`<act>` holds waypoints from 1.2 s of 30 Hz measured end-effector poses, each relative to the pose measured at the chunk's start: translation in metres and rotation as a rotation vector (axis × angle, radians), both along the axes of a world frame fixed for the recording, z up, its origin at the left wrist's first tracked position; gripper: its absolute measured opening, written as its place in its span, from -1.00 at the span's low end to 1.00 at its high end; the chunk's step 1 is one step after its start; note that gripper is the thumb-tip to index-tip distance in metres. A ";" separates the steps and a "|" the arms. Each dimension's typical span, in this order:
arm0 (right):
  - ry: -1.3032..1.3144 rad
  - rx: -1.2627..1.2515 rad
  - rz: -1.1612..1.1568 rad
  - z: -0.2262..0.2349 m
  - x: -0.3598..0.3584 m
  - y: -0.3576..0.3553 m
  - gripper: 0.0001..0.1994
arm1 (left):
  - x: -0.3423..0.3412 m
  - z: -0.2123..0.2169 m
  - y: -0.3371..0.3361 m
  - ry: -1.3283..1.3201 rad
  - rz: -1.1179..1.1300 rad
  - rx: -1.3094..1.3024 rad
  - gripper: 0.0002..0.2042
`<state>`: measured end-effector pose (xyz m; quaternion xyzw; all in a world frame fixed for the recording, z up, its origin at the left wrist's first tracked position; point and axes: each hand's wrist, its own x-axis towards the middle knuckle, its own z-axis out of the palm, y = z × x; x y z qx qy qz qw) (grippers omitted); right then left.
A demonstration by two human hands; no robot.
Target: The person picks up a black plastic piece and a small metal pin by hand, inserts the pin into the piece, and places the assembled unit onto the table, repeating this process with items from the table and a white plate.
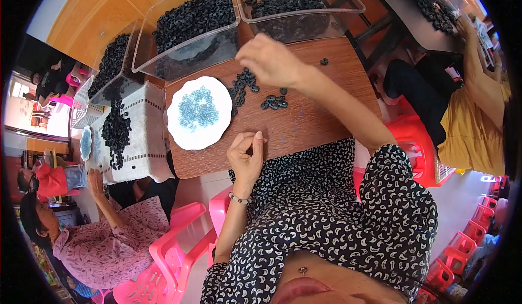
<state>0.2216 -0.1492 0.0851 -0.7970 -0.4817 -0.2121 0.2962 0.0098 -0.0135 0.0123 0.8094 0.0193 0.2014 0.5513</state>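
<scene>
My left hand rests at the front edge of the brown wooden table. Its fingers are curled, thumb and forefinger close together; anything between them is too small to make out. Raised above the far half of the table is my right hand, bent fingers drawn together near the bins. Whatever it may hold is hidden. Beneath and beside it lie small black oval parts, with a smaller cluster of black parts nearer me. To the left, a white scalloped plate carries many tiny clear bluish pieces.
Clear plastic bins full of black parts line the table's far side. At left, a person in a pink patterned top sits by a cloth-covered table. Another person in yellow sits at right, near a red stool.
</scene>
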 end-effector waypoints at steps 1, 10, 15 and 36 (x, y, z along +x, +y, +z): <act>0.007 -0.105 0.030 -0.013 -0.003 0.007 -0.81 | 0.000 0.000 0.000 -0.003 -0.005 -0.007 -0.81; 0.103 -0.398 0.009 -0.056 0.003 0.031 -0.55 | 0.001 0.004 -0.003 -0.022 -0.026 0.007 -0.83; 0.182 -0.443 0.015 -0.048 -0.003 0.015 -0.57 | -0.002 0.007 -0.002 -0.001 -0.022 0.003 -0.82; 0.230 -0.364 -0.021 -0.038 -0.020 0.003 -0.77 | -0.002 0.006 -0.001 0.012 -0.014 -0.007 -0.82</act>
